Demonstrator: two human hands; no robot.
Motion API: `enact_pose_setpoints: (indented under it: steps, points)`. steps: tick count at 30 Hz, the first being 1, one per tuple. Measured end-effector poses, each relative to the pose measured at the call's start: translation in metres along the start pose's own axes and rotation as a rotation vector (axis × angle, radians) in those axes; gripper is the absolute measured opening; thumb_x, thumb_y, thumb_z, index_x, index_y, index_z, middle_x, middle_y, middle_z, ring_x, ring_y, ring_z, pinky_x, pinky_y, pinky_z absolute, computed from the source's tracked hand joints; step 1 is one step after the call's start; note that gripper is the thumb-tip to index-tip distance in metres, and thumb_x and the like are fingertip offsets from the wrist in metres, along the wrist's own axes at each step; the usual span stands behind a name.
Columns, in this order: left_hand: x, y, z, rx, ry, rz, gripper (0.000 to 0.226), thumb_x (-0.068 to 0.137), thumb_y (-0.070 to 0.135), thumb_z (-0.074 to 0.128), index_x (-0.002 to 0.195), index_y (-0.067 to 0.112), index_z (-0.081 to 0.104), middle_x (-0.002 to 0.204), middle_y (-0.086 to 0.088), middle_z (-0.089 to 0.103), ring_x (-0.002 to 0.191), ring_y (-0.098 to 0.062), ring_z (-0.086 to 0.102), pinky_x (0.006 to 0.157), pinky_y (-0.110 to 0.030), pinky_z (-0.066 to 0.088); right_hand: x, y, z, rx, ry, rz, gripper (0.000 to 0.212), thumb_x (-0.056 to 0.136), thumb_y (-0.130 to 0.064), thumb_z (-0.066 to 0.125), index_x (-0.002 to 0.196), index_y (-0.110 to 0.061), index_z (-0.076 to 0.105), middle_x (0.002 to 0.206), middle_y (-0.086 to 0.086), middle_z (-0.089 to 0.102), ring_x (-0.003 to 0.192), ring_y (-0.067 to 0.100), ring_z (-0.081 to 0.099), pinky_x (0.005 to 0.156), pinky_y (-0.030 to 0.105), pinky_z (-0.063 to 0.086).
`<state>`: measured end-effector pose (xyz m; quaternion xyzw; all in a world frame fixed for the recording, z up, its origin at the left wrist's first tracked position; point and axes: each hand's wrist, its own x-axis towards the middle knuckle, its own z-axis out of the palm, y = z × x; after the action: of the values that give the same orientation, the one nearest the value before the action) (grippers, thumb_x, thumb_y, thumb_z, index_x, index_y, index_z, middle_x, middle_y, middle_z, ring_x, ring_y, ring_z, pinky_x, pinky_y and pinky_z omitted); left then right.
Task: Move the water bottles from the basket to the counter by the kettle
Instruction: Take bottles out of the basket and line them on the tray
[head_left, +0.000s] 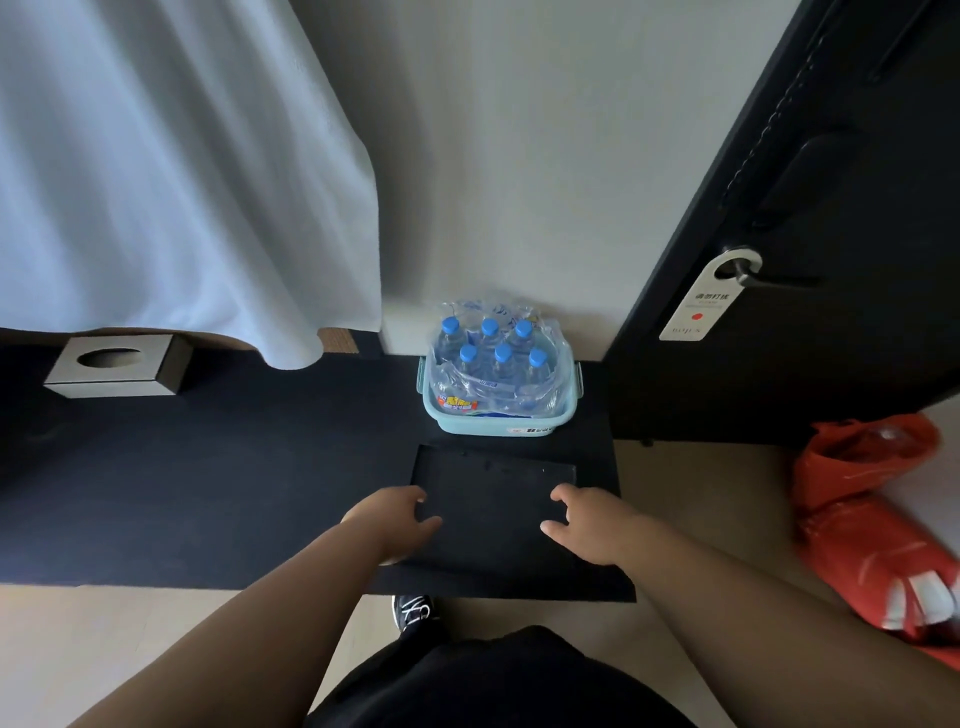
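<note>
A light blue plastic basket (563, 415) stands on the dark counter (208, 493) against the wall. It holds several clear water bottles (501, 364) with blue caps, still in torn shrink wrap. A black tray (493, 473) lies on the counter just in front of the basket. My left hand (395, 519) hovers over the tray's left edge with fingers loosely spread, holding nothing. My right hand (592, 525) hangs over the tray's right side, fingers relaxed and holding nothing. Both hands are well short of the basket. No kettle is in view.
A grey tissue box (119, 366) sits at the counter's left back. A white cloth (171, 182) hangs above it. A dark door (805, 260) with a hanging sign (706, 301) stands to the right. An orange bag (872, 525) lies on the floor.
</note>
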<state>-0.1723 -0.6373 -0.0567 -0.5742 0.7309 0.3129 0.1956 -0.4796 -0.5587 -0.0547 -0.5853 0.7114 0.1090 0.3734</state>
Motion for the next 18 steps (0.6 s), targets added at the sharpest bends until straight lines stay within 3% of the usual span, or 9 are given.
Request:
enact_pose_setpoints:
  steps: [3, 9, 14, 18]
  points:
    - [0.022, -0.01, -0.024, -0.008, -0.012, 0.021, 0.07, 0.084, 0.069, 0.051, 0.141, 0.029, 0.055, 0.131, 0.005, 0.067, 0.122, -0.021, 0.062, 0.101, -0.039, 0.052, 0.016, -0.017, -0.016, 0.015, 0.018, 0.018, 0.067, 0.094, -0.063, 0.053, 0.15, -0.027, 0.044, 0.125, -0.004, 0.065, 0.113, 0.016, 0.063, 0.094, 0.035, 0.052]
    - [0.07, -0.027, -0.076, -0.07, 0.004, 0.057, 0.059, 0.083, 0.066, 0.055, 0.127, 0.026, 0.063, 0.122, 0.006, 0.07, 0.112, -0.02, 0.065, 0.097, -0.038, 0.054, 0.047, -0.052, -0.044, 0.05, 0.048, 0.065, 0.066, 0.096, -0.062, 0.054, 0.15, -0.027, 0.043, 0.13, -0.003, 0.062, 0.114, 0.017, 0.062, 0.096, 0.038, 0.053]
    - [0.099, -0.036, -0.104, -0.014, -0.021, 0.112, 0.071, 0.087, 0.068, 0.052, 0.145, 0.027, 0.052, 0.14, 0.004, 0.062, 0.127, -0.021, 0.06, 0.106, -0.039, 0.05, 0.063, -0.077, -0.052, 0.075, 0.048, 0.105, 0.065, 0.097, -0.061, 0.053, 0.151, -0.026, 0.043, 0.13, -0.002, 0.062, 0.114, 0.017, 0.062, 0.096, 0.039, 0.053]
    - [0.114, -0.039, -0.112, 0.022, -0.034, 0.151, 0.071, 0.089, 0.068, 0.052, 0.147, 0.027, 0.051, 0.139, 0.003, 0.062, 0.128, -0.022, 0.059, 0.105, -0.039, 0.049, 0.075, -0.093, -0.051, 0.117, 0.031, 0.122, 0.065, 0.098, -0.06, 0.053, 0.152, -0.024, 0.043, 0.131, 0.0, 0.063, 0.116, 0.019, 0.062, 0.099, 0.041, 0.052]
